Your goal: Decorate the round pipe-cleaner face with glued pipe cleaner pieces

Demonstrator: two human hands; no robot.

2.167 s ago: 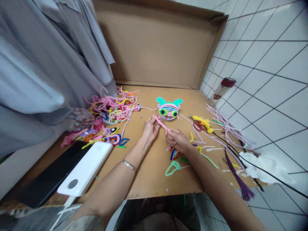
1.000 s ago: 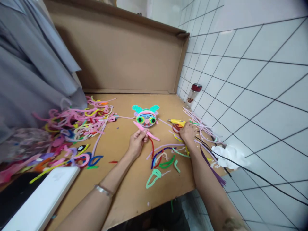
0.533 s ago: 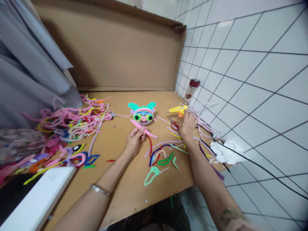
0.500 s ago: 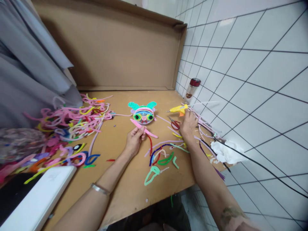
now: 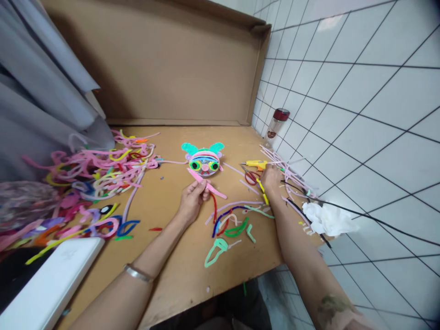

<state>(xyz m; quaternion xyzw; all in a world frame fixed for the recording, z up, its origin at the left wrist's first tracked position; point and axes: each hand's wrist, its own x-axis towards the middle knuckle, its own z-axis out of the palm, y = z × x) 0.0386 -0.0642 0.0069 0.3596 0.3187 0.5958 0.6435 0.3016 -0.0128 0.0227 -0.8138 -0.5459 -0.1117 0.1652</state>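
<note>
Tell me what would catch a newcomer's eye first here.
Probably the colorful face with green ears near the middle of the table. Next, perhaps the pink strip in the left hand, close to it, and the yellow glue gun in the right hand. A mostly pink tangle lies at left.

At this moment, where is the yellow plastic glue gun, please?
In the head view, the yellow plastic glue gun is right of centre, at the right hand, just beyond the red-handled scissors and nearer than the clear bottle with a red cap.
</note>
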